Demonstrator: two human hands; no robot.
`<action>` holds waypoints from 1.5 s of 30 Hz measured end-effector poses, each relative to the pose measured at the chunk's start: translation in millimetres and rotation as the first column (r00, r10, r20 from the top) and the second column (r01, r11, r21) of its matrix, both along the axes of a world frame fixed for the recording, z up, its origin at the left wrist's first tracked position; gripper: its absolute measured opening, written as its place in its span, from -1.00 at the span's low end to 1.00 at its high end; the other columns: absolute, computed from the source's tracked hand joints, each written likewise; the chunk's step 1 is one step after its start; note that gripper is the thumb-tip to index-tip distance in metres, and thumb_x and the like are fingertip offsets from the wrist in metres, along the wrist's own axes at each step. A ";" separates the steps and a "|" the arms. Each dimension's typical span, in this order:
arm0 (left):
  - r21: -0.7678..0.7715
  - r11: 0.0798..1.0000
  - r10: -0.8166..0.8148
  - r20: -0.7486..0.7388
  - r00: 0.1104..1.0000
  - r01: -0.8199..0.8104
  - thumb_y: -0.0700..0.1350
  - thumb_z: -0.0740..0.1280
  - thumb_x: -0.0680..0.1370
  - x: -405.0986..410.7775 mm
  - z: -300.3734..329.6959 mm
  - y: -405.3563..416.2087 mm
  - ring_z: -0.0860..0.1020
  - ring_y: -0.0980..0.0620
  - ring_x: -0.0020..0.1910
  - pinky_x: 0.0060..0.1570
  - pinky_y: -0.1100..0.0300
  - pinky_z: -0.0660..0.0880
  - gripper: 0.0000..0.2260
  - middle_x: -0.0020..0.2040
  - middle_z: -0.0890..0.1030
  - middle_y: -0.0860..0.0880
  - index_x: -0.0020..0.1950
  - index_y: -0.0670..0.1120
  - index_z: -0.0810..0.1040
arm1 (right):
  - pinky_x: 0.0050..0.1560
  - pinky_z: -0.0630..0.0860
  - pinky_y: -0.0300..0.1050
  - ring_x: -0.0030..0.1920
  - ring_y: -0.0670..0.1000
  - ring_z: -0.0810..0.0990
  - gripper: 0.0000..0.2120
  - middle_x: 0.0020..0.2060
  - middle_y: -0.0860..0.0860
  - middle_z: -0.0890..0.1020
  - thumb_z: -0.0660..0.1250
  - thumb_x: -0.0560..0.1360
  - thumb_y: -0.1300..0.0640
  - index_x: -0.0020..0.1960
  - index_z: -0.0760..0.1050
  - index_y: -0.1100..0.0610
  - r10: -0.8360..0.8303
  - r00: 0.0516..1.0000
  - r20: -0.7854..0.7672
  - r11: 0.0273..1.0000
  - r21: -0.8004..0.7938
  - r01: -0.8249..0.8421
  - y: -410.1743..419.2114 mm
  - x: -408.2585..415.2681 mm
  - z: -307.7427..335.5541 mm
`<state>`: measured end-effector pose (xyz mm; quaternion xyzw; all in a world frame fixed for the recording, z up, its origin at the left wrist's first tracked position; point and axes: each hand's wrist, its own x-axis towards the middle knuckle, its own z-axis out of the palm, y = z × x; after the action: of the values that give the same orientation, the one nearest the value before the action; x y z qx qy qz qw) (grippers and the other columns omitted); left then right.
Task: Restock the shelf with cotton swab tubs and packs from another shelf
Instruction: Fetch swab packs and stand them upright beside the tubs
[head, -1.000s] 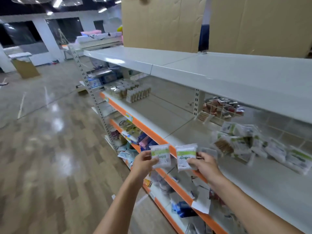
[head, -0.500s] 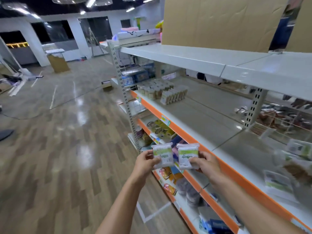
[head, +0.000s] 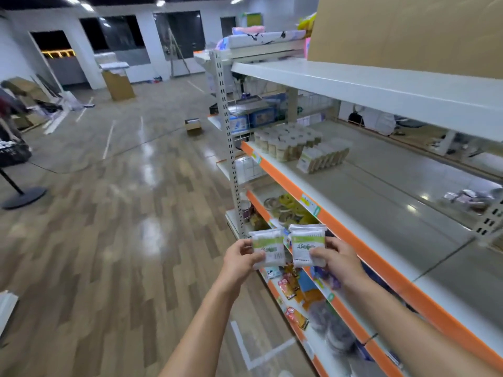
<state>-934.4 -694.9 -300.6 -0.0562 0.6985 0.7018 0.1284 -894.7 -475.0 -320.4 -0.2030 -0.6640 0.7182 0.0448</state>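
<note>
My left hand (head: 239, 258) grips a small clear cotton swab pack with a green label (head: 268, 247). My right hand (head: 336, 258) grips a second, matching pack (head: 307, 247). Both packs are held upright side by side in the aisle, just off the orange front edge of the grey shelf (head: 381, 202). Far along that shelf stand several cotton swab tubs (head: 285, 141) and a row of upright swab packs (head: 322, 156). The shelf surface between them and my hands is bare.
A white upper shelf (head: 381, 88) overhangs with cardboard sheets on top. Lower shelves hold tape rolls (head: 283, 206) and coloured packets (head: 295, 288). A perforated upright post (head: 230, 148) ends the bay. Left is open wooden floor with a small box (head: 193, 126) and a black stand base (head: 23, 197).
The view has swung left along the aisle, so the loose packs on the near right shelf have left the frame and the tubs are nearer. Both hands still hold their packs.
</note>
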 end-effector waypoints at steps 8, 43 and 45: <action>-0.031 0.999 -0.031 -0.015 0.999 0.030 -0.35 0.43 0.47 -108.9 -3.9 -1.8 0.62 0.01 -0.07 -0.14 0.22 0.51 -0.75 -0.05 0.65 -0.07 0.12 -0.17 0.59 | -0.28 0.57 -0.26 -0.17 -0.07 0.73 -0.81 -0.15 -0.08 0.75 0.45 0.42 0.29 0.00 0.64 0.09 -0.011 0.999 -0.045 0.998 0.054 0.014 1.4 -100.0 -5.7; -0.235 0.760 -0.636 -0.082 0.767 0.606 -0.22 0.49 0.47 -464.5 -22.8 174.1 0.57 0.08 0.02 -0.08 0.29 0.51 -0.62 0.05 0.58 0.04 0.26 -0.09 0.54 | -0.27 0.49 -0.21 -0.15 -0.03 0.68 -0.76 -0.18 -0.05 0.73 0.53 0.36 0.23 -0.02 0.64 0.03 -0.682 0.731 0.009 0.722 0.162 0.672 61.7 -305.4 6.7; -0.222 0.763 -0.634 -0.075 0.769 0.607 -0.24 0.50 0.46 -471.5 -28.1 179.0 0.57 0.18 -0.07 -0.18 0.40 0.46 -0.65 -0.04 0.59 0.12 0.21 -0.04 0.55 | -0.26 0.49 -0.19 -0.13 -0.02 0.68 -0.76 -0.17 -0.02 0.73 0.53 0.36 0.25 -0.02 0.64 0.03 -0.703 0.711 0.008 0.704 0.150 0.694 60.0 -309.6 4.5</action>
<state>-1405.9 -515.9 -328.7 0.2183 0.7469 0.5535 0.2967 -1204.3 -415.1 -315.9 -0.4590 -0.5859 0.5939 0.3055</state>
